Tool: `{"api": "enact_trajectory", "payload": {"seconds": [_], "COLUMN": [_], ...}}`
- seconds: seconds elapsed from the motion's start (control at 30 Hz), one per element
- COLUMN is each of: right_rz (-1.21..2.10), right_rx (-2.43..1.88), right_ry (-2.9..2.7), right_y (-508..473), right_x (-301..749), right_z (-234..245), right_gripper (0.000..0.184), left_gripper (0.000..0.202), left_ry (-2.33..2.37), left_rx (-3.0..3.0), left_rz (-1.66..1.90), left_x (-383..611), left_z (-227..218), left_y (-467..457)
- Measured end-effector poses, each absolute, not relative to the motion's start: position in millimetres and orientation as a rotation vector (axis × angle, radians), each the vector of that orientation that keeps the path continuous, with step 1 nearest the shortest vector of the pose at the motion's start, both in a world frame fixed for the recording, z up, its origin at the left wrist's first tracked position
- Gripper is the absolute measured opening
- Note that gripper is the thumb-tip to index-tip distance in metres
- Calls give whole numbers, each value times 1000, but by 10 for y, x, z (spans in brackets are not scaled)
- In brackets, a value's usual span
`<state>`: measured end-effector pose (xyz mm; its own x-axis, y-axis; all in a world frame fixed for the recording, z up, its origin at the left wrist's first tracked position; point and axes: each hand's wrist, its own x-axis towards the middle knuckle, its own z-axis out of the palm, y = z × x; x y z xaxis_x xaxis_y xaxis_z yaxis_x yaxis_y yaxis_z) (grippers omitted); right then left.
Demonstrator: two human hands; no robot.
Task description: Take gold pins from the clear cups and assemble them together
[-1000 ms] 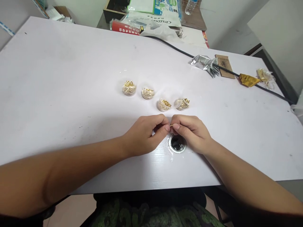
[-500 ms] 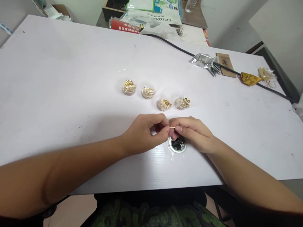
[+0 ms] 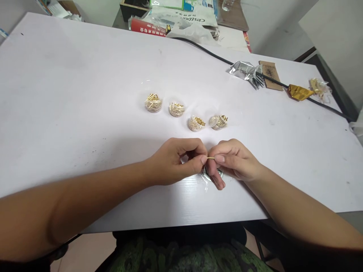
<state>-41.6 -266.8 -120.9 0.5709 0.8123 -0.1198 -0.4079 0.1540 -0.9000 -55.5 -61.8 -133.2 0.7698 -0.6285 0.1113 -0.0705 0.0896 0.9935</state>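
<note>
My left hand [image 3: 177, 162] and my right hand [image 3: 234, 164] meet fingertip to fingertip over the near middle of the white table [image 3: 85, 94]. Between them they pinch a thin gold pin [image 3: 210, 158], held level; both hands are closed on it. Beneath my right hand lies a small round dish with a dark middle [image 3: 211, 174], mostly hidden by my fingers. Just beyond my hands stand several small clear cups of gold pins: one at the left [image 3: 153, 102], a second [image 3: 176, 109], a third [image 3: 196, 123] and one at the right [image 3: 218, 122].
A black cable [image 3: 215, 56] runs across the far right of the table. Beside it lie a crumpled silver foil bag [image 3: 246, 71], a brown card [image 3: 270, 73] and a gold foil bag [image 3: 298, 92]. Printed packets and boxes [image 3: 176, 19] are piled beyond the far edge.
My hands have drawn slightly nearer to me and a little further apart, so more of the gold pin shows between them. My right hand now covers most of the round dish.
</note>
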Motion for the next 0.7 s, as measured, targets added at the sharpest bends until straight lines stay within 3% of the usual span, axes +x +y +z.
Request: {"api": "enact_trajectory", "payload": {"seconds": [0.7], "right_rz": [944], "right_rx": [-1012], "right_ry": [-496], "right_y": [-2684], "right_x": [-398], "right_z": [-1225], "right_gripper": [25], "left_gripper": [16], "left_ry": [-617], "left_rx": [1320], "left_rz": [-525], "left_x": [-554], "left_z": [-1353], "left_y": [-623]}}
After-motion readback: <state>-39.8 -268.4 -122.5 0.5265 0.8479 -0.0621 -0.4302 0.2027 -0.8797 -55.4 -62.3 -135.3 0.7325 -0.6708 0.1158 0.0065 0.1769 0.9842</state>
